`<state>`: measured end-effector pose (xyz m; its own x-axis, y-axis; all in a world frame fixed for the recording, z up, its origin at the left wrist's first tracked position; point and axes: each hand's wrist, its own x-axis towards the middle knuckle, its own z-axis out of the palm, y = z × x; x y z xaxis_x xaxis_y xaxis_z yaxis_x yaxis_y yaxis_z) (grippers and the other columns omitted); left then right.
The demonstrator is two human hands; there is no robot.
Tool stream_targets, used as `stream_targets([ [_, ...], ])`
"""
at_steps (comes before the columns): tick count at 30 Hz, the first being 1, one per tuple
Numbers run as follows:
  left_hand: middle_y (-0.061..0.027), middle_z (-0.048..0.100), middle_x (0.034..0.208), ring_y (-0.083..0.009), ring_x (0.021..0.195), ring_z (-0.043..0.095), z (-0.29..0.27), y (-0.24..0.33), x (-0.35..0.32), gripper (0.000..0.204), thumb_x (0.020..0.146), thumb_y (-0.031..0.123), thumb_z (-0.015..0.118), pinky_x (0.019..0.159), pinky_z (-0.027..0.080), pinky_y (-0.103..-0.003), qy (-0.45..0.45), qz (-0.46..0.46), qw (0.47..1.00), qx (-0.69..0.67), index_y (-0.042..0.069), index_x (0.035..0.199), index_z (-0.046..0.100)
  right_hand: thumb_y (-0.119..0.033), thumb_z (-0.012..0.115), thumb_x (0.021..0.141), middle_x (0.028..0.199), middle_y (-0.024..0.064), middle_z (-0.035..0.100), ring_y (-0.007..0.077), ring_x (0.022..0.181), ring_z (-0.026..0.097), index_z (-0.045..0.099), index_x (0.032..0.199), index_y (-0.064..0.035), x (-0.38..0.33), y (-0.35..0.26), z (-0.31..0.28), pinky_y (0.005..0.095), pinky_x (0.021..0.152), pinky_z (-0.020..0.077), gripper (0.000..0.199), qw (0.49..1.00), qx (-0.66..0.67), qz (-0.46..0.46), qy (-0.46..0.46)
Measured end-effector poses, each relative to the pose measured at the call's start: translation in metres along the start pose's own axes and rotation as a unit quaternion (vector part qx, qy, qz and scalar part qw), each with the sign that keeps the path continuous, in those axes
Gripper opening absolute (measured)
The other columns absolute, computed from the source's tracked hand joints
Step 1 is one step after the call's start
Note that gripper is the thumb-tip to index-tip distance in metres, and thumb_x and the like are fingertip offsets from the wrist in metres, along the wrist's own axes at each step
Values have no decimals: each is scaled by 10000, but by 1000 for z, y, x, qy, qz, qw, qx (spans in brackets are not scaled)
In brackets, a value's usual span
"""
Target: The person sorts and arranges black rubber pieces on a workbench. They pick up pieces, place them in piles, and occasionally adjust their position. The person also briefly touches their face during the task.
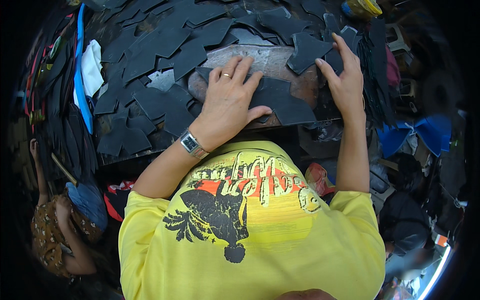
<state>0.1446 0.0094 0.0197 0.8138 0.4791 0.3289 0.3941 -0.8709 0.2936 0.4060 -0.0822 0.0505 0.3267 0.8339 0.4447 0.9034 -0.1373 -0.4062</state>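
My left hand [231, 97], with a watch and a ring, lies flat with its fingers spread on a black cut sheet piece [287, 102]. That piece rests on a worn brown board [304, 87] at the table's near edge. My right hand [346, 82] is raised at the board's right side, thumb and forefinger apart. Its thumb tip is by the right edge of a smaller black piece [306, 52]; I cannot tell whether they touch. Nothing shows between the right fingers.
Overlapping black cut pieces [155, 50] cover the table's left and far parts. A blue strip [80, 75] and white cloth [91, 67] are at the left edge. A yellow container [362, 8] stands far right. People sit at left [65, 230] and right [405, 225].
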Motion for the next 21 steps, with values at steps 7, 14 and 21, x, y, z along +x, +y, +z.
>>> stream_targets([
  [7,-109,663,1148,-308,1148,595,-2,-6,10,655,703,330,897,1007,416,-405,-48,-27,982,-181,75,1227,598,-222,801,810,1160,180,653,380,1192,560,545,1429,-116,23,36,26,445,1021,446,679,994,-69,-1,-85],
  [14,-118,723,945,-310,865,681,-20,-9,6,336,818,250,812,858,475,-408,-79,-56,953,-289,61,1079,718,32,718,824,1032,48,613,188,970,598,616,1383,-153,27,31,20,280,879,481,598,997,42,30,-60],
  [21,-140,731,883,-267,745,694,-41,-16,-5,239,872,204,777,686,527,-327,-93,-123,906,-393,-15,962,747,90,643,855,924,-13,625,67,856,594,692,1276,-98,27,19,9,216,805,478,464,940,313,109,-81],
])
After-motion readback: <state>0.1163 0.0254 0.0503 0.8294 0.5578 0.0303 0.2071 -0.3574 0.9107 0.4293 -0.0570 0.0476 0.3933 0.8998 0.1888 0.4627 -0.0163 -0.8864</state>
